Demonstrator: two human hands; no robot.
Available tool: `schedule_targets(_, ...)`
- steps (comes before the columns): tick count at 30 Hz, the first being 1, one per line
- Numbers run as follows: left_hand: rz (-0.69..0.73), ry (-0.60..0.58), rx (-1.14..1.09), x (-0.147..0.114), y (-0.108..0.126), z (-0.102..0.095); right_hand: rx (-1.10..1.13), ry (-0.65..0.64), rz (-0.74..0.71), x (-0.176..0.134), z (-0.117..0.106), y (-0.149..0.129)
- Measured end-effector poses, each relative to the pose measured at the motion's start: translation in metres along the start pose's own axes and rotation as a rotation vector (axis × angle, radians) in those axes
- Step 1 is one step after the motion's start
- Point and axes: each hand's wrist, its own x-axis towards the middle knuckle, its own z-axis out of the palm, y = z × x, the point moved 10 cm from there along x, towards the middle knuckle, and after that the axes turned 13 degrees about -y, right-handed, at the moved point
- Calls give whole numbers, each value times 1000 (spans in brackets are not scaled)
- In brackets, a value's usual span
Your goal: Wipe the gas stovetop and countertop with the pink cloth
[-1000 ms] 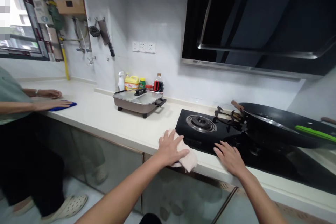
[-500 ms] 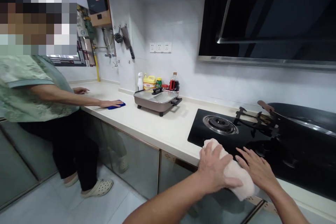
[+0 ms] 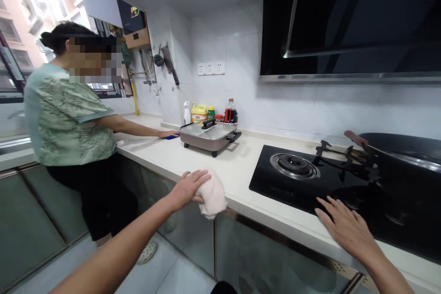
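My left hand (image 3: 189, 189) grips a pale pink cloth (image 3: 212, 194) at the front edge of the white countertop (image 3: 158, 160). The cloth hangs partly over that edge. My right hand (image 3: 346, 224) holds nothing; its fingers are spread at the front of the black gas stove (image 3: 272, 186). Behind the cloth stands an electric pan (image 3: 206, 141) with a glass lid and black handles. The stove's left burner (image 3: 295, 166) is bare of any pot. A big dark wok (image 3: 406, 156) sits at the stove's right side.
A co-worker (image 3: 72, 115) stands at the left, one hand (image 3: 168, 133) on a blue cloth (image 3: 172, 137). Bottles, among them a yellow jug (image 3: 199, 113), line the wall behind the pan. A cleaver (image 3: 170, 64) hangs on the wall. The range hood (image 3: 344, 23) overhangs the stove.
My left hand has moved left with the cloth, away from the stove front. My right hand stays near the stove. The co-worker's hand and blue cloth have slid toward the pan.
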Motion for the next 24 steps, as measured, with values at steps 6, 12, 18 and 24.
schedule_targets(6,-296,-199,96,-7,-4,-9,-4,-14,3,2,2,0)
schedule_targets(12,-332,-150,-44,9,31,1,-7,-17,6,0,-2,-5)
schedule_targets(18,-321,100,18,7,28,-14,1,-31,26,-1,-2,-2)
schedule_targets(24,-218,162,-11,20,85,1,-10,-1,19,0,1,1)
